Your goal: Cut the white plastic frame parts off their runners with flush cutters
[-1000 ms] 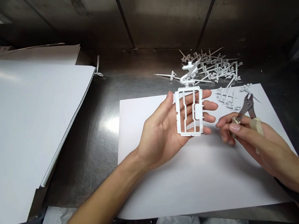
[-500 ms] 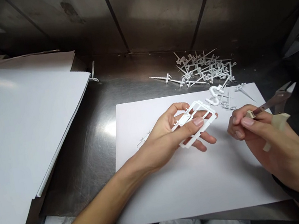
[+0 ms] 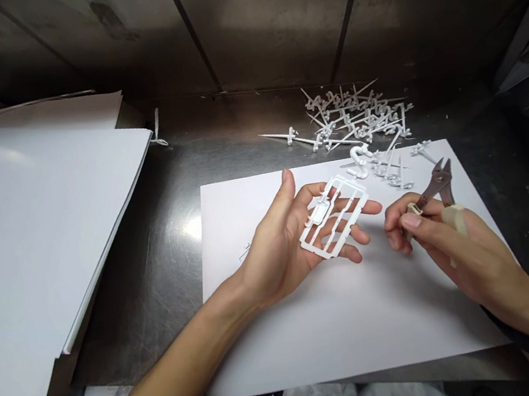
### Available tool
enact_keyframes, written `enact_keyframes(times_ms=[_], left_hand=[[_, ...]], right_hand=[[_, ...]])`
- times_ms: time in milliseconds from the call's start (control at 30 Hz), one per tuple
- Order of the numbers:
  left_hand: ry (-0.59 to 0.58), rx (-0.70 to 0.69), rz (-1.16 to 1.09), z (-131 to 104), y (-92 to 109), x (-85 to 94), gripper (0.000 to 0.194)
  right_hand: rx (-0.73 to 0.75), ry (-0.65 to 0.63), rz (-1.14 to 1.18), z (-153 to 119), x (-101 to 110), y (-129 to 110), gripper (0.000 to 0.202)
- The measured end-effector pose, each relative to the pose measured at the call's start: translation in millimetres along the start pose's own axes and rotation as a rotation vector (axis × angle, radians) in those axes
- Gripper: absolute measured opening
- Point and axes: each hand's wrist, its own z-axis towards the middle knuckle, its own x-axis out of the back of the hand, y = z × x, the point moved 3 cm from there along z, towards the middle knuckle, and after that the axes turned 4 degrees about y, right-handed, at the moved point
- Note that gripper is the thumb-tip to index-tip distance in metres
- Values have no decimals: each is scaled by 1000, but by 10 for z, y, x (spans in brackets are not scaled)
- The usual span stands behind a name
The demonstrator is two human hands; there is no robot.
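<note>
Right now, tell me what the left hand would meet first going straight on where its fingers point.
Most likely the right hand, holding the pliers; relative height is unclear, so the left hand might pass over or under.

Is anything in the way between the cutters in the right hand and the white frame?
Partly: fingertips of the left hand jut out from under the frame on the side facing the cutters. Beyond those, nothing visible stands between them, just a gap with the sheet below.
</note>
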Motion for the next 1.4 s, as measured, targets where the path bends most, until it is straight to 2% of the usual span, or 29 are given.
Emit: enact_keyframes(times_ms=[133, 200, 367, 500, 667, 867, 1000, 1200, 1400], left_hand=[[11, 11, 34, 8, -2, 8, 63], [23, 4, 112, 5, 3, 6, 57], [101, -139, 600, -28, 56, 2, 27], [80, -203, 819, -54, 104, -7, 26], [60, -205, 859, -82, 160, 1, 24], [48, -151, 931, -88, 180, 2, 18], [43, -73, 916, -77, 191, -8, 10], [26, -127, 925, -81, 144, 23, 18], [-14, -126, 888, -80, 114, 29, 15]], right_hand=[[12, 9, -39, -11, 1, -28, 23], [14, 17, -114, -10, 10, -45, 24], [-34, -51, -286, 7, -26, -86, 27], [-112, -123, -344, -4, -89, -89, 33], [-137, -139, -415, -46, -105, -70, 45], [-157, -155, -444, -50, -123, -83, 30], [-175, -155, -481, -43, -129, -100, 28], [-177, -173, -485, -50, -123, -77, 29], [-206, -223, -404, -46, -135, -87, 34]])
